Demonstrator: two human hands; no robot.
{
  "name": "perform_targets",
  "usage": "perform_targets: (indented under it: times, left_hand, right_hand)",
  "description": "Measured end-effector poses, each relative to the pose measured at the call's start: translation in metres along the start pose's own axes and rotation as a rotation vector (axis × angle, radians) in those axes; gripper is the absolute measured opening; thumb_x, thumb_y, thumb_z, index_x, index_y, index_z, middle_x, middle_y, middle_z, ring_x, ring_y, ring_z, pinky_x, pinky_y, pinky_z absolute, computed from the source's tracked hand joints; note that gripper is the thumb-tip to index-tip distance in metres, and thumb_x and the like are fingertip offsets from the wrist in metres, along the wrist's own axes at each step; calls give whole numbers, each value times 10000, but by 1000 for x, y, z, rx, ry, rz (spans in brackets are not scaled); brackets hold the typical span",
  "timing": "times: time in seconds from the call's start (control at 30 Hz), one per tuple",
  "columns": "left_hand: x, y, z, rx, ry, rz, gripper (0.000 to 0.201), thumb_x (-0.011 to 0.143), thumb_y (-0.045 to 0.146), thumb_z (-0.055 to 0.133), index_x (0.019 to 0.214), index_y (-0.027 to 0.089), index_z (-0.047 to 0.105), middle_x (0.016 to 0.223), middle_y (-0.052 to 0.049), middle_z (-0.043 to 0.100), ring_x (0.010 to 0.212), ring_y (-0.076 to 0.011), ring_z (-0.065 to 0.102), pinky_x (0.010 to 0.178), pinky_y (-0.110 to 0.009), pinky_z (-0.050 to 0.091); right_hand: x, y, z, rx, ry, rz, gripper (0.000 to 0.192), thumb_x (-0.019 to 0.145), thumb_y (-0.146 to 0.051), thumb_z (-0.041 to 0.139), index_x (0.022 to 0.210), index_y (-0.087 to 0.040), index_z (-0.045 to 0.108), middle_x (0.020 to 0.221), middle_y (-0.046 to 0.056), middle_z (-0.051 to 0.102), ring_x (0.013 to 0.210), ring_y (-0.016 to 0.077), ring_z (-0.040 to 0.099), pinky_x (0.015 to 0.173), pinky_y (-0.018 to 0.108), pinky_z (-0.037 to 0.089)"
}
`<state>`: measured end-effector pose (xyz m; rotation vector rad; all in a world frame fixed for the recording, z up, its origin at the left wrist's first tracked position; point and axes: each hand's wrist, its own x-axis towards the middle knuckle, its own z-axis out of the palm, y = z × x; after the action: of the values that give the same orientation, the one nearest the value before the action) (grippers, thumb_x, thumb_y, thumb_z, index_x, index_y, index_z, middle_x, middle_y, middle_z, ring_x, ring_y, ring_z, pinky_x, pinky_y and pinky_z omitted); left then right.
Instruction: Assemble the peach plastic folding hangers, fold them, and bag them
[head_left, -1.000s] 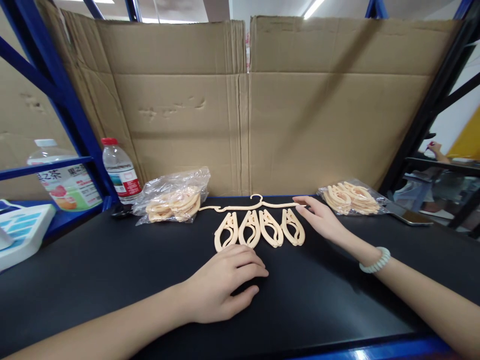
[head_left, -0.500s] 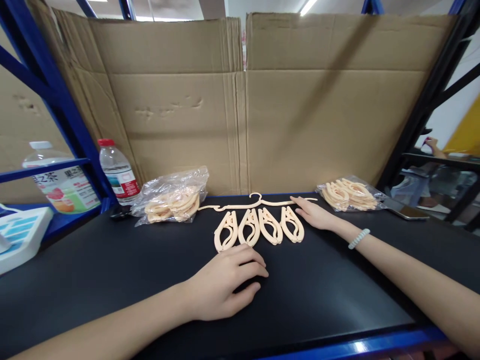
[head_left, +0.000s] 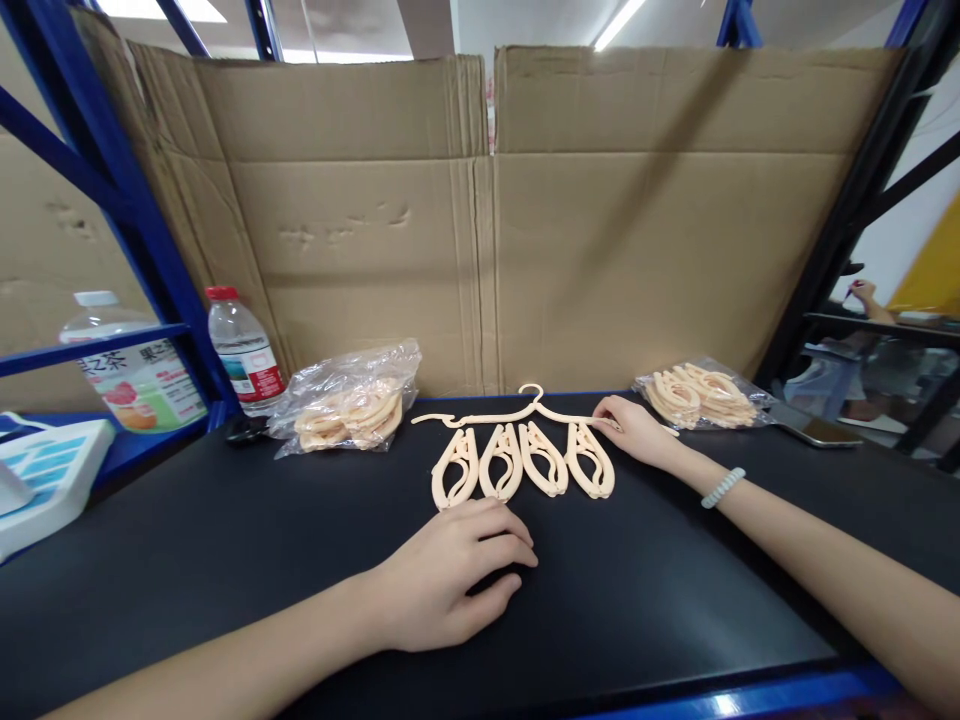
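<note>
A cream plastic hanger (head_left: 517, 412) lies at the back of the black table (head_left: 225, 540), its hook pointing away from me. My right hand (head_left: 637, 432) grips the hanger's right arm, lifted slightly off the table. Just in front of the hanger lie several cream clips (head_left: 523, 463) in a row. My left hand (head_left: 450, 575) rests palm down on the table in front of the clips, fingers loosely curled, holding nothing.
A clear bag of cream clips (head_left: 349, 405) lies back left, another bag of clips (head_left: 697, 397) back right beside a phone (head_left: 814, 428). A water bottle (head_left: 244, 350), a large drink bottle (head_left: 127, 370) and a white-blue box (head_left: 41, 480) stand at left. Cardboard sheets (head_left: 487, 220) wall the back.
My right hand has reached onto the hanger's right arm and closed on it, shifting the hanger a little. My left hand has stayed still.
</note>
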<state>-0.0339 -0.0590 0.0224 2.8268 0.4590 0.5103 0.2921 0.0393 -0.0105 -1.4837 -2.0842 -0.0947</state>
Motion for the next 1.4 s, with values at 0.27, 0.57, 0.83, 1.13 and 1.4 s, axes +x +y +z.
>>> perform_targets:
  times: [0.27,0.57,0.83,1.13,1.4]
  left_hand:
    - [-3,-1,-3,-183,222,-117,269,858,140,483,1090,203,603,1059,-64,643,997,-182,587,904,-317,473]
    - [1,-32,-2,-660,684,-731,521,784,322,581,1264,159,464,1312,-152,526,1151,-260,546,952,-404,471]
    - [1,-28,-5,-683,744,-718,799,778,334,607,1455,247,193,1418,-147,371,1098,-225,563,860,-345,508]
    - [-3,-34,-2,-321,645,-732,556,800,372,559,1319,188,478,623,53,433,509,-109,392,504,-234,355]
    - [-4,-37,-9,-160,694,-781,361,787,434,545,1020,193,678,675,-3,565,612,-156,445,590,-273,373]
  right_hand:
    - [-2,3,-14,119,179,31,98,854,-288,487,867,-205,536,768,45,649,694,200,608,640,318,462]
    - [-9,-17,-47,138,198,10,173,834,-307,507,875,-194,631,778,56,685,679,204,616,607,330,469]
    - [-17,-41,-42,206,31,-145,89,843,-227,499,868,-193,578,770,34,650,660,165,574,593,286,453]
    - [-23,-58,-44,232,-32,-204,150,887,-247,480,942,-190,608,841,46,659,688,159,581,609,277,459]
    - [-25,-64,-46,249,-86,-282,209,920,-257,478,1034,-206,646,909,53,659,772,158,610,667,269,473]
